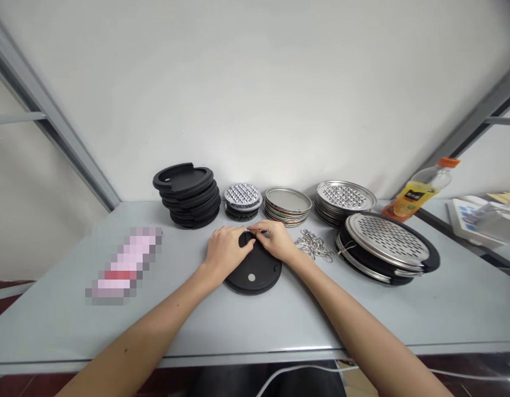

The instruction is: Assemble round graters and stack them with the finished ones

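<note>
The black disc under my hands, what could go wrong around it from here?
Your right hand is close to the loose metal loops, so it might scatter them. The black stack looks uneven and could slide if bumped. Both hands partly cover the far edge of the black disc, so a misfit there might go unnoticed.

No text could be read for certain; pale characters on the label (417,197) of the bottle (436,177), near the bench's (155,331) far right corner, seemed too small.
</note>
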{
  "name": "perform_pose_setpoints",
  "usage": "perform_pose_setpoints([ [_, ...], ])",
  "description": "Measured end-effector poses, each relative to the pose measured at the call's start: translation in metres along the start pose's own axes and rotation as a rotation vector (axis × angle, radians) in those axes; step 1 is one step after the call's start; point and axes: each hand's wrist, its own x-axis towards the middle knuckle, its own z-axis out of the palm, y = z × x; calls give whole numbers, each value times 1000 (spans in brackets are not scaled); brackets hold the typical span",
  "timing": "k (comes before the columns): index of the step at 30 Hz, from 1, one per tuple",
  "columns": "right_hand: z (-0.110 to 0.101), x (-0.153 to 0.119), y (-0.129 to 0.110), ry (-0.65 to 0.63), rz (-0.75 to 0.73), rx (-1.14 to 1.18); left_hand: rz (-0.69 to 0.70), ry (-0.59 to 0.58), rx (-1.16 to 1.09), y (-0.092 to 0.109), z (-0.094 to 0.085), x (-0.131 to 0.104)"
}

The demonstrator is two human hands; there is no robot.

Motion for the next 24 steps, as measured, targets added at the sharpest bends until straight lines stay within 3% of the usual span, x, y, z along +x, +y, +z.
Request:
perform_pose_setpoints([
  [10, 0, 0, 0, 10, 44, 27, -78, -51, 10, 5, 4, 1],
  [24, 1, 0, 4, -15, 9, 34, -41, -90, 8, 7, 3, 2],
])
